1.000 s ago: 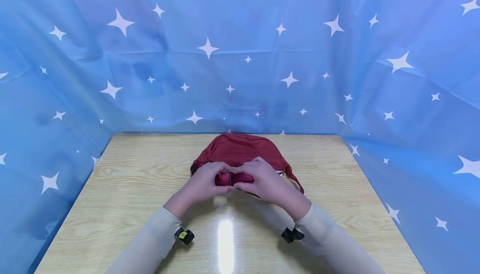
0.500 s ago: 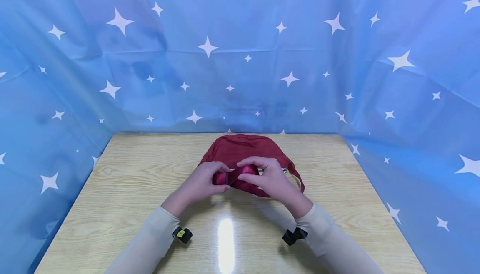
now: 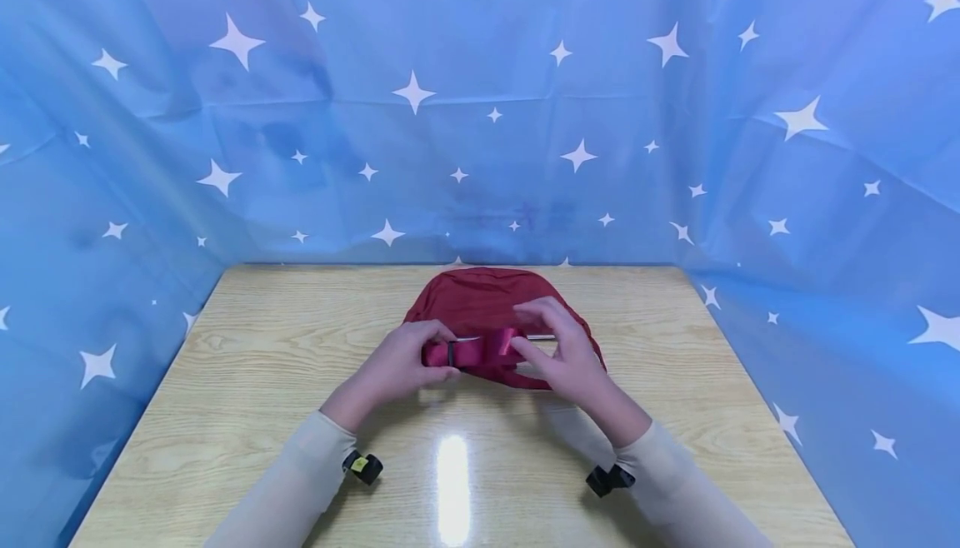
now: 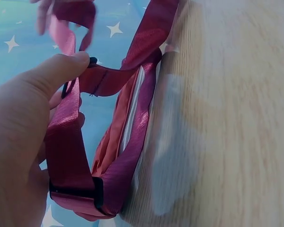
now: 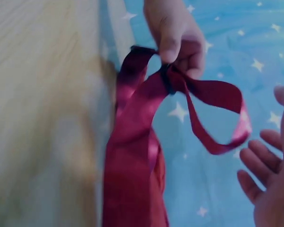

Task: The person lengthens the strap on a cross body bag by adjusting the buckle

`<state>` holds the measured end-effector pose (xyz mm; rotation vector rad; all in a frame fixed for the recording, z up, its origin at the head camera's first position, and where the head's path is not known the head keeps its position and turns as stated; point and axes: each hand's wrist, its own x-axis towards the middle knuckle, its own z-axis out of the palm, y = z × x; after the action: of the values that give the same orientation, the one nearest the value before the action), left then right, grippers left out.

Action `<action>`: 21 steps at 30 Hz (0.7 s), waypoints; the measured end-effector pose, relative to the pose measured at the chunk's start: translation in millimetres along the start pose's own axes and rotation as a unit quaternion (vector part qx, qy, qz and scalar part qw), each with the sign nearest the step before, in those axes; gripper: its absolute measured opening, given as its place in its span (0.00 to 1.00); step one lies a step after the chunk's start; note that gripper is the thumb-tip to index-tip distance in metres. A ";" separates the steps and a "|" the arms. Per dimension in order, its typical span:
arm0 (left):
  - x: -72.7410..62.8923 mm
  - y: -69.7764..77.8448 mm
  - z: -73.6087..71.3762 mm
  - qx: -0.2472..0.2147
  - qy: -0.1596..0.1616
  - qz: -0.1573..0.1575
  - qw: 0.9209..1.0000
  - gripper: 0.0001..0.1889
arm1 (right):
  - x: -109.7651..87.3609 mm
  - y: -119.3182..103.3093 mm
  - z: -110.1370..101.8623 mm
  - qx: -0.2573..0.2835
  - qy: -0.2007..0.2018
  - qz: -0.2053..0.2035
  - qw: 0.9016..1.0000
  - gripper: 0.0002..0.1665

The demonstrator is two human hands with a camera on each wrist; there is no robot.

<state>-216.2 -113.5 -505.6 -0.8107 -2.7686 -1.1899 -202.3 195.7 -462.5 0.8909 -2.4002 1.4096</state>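
Observation:
A dark red fabric bag (image 3: 472,298) lies at the back of the table. My left hand (image 3: 401,361) pinches its wide red strap (image 5: 130,151) at a black slider (image 5: 167,79), between thumb and fingers. Beyond the slider the strap bends into a loop (image 5: 222,146) that stands free in the air. My right hand (image 3: 566,356) is just right of this loop, fingers and thumb spread; in the right wrist view a gap separates it from the strap. A second black slider (image 4: 99,194) sits lower on the strap in the left wrist view.
The wooden table (image 3: 285,323) bears the bag near its far edge. A blue curtain with white stars (image 3: 480,156) surrounds the back and sides. Each wrist carries a small black camera (image 3: 363,466).
The right hand has let go of the strap and drawn away to the right, its fingers spreading. A loop of strap now shows between the hands. The left hand has shifted slightly left.

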 end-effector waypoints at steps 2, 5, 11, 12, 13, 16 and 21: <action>0.4 0.6 -0.5 -0.002 -0.001 -0.002 1.000 0.22 | -10.9 7.8 -5.5 -0.017 0.013 -0.004 1.000 0.21; 0.8 0.8 -1.1 0.003 -0.003 -0.003 1.000 0.21 | -30.1 19.3 -9.1 -0.056 0.007 0.000 0.998 0.20; 1.3 -1.7 -0.7 0.008 -0.001 -0.004 1.000 0.21 | -60.3 31.2 -0.4 -0.168 -0.068 0.043 0.983 0.27; 1.4 -2.3 -0.4 0.008 -0.001 -0.004 1.000 0.21 | -63.0 31.6 2.1 -0.187 -0.082 0.045 0.978 0.28; 1.5 -2.7 -0.2 0.008 -0.001 -0.005 1.000 0.21 | -65.0 32.0 4.8 -0.205 -0.095 0.045 0.973 0.29; 1.8 -3.6 0.3 0.009 0.000 -0.008 1.000 0.21 | -67.8 32.9 11.1 -0.253 -0.124 0.031 0.959 0.30; 2.3 -4.1 0.3 0.011 0.001 -0.011 1.000 0.20 | -65.4 35.6 15.7 -0.308 -0.135 0.002 0.942 0.28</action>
<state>-220.0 -114.6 -508.0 -0.7772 -2.7912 -1.1620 -170.1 220.6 -526.8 0.9403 -2.7781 0.4757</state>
